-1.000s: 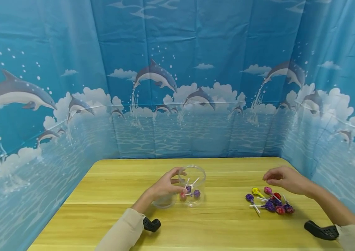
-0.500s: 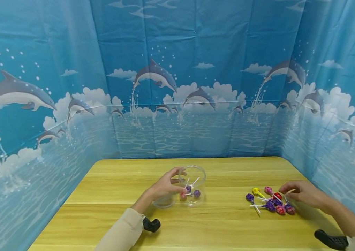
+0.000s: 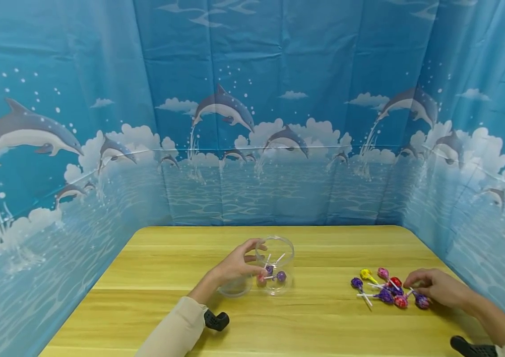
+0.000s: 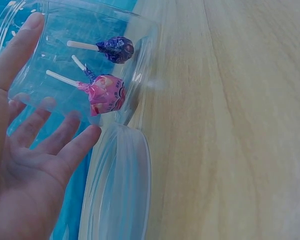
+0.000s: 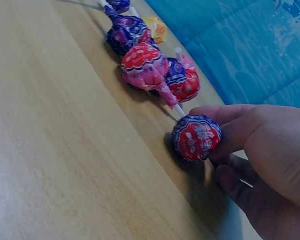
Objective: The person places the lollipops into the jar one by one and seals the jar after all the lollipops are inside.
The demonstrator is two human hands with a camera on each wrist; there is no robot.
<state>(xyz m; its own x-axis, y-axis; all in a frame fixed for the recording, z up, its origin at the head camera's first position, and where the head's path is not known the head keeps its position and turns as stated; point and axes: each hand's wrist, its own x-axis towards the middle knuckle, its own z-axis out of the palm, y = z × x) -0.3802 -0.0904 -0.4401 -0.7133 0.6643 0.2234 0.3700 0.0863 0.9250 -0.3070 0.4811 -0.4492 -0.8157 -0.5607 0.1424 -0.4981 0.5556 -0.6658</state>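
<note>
The step in hand is judged to be the taking of one lollipop from a loose group while a jar is steadied. At the right grip [image 3: 442, 288], the fingers are curled close about a purple-and-red lollipop [image 5: 196, 137], its ball seen right against them; whether it is firmly pinched cannot be told. With 12 o'clock taken as straight ahead in the head view, that lollipop is placed at about 8 o'clock from the middle of the right grip, on or just above the worktop [image 3: 324, 322]. The pink lollipop [image 5: 145, 67] is set just beside it, at 9 o'clock, with the other loose lollipops beyond. By the left grip [image 3: 234, 264], the clear jar [image 3: 274, 237] is held at its 9 o'clock side, upright and uncovered, with three lollipops inside. What looks like a clear lid [image 4: 132, 195] is laid near the jar's 8 o'clock side. For the next move, a secure pinch seems to be called for, and a lift made without neighbouring sticks being dragged.
</note>
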